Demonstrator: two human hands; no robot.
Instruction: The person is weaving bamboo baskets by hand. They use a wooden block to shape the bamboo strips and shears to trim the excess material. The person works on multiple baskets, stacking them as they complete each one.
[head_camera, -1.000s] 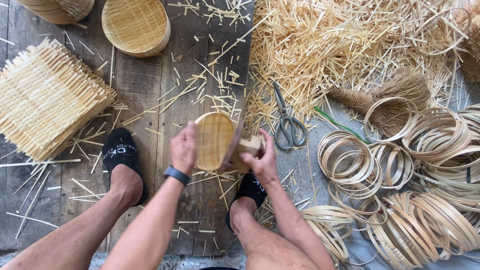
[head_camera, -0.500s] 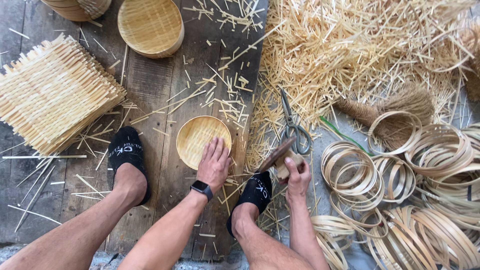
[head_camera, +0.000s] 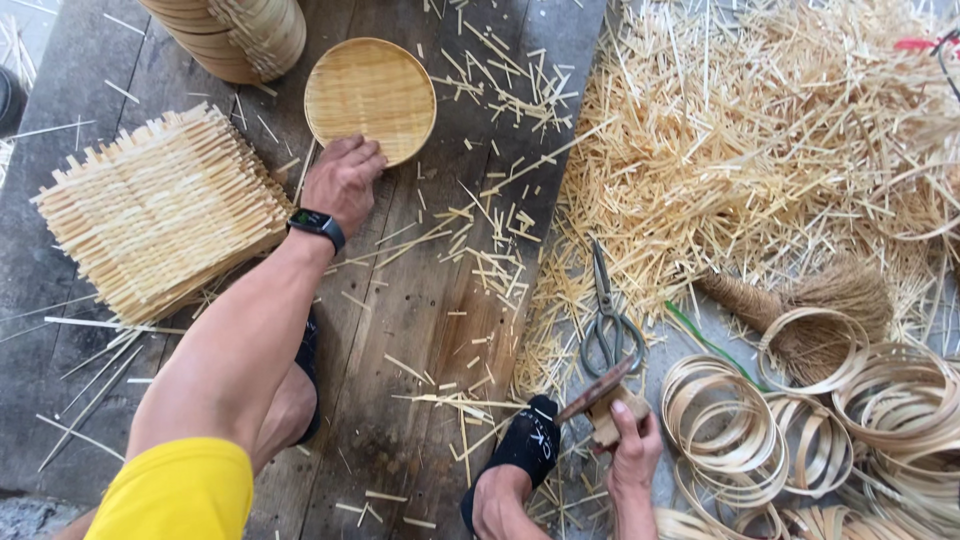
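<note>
Left hand (head_camera: 342, 182): released, fingertips on tray (head_camera: 370, 99) rim; best kept flat.
Right hand (head_camera: 630, 450): grasping knife (head_camera: 598, 392); blade away from foot.

Left hand (head_camera: 343, 183) touches a round woven tray (head_camera: 370, 98); right hand (head_camera: 632, 448) grips a knife (head_camera: 598, 390).

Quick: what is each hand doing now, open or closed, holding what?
Left hand: open, fingertips touching the round woven tray.
Right hand: closed on a knife.
</note>
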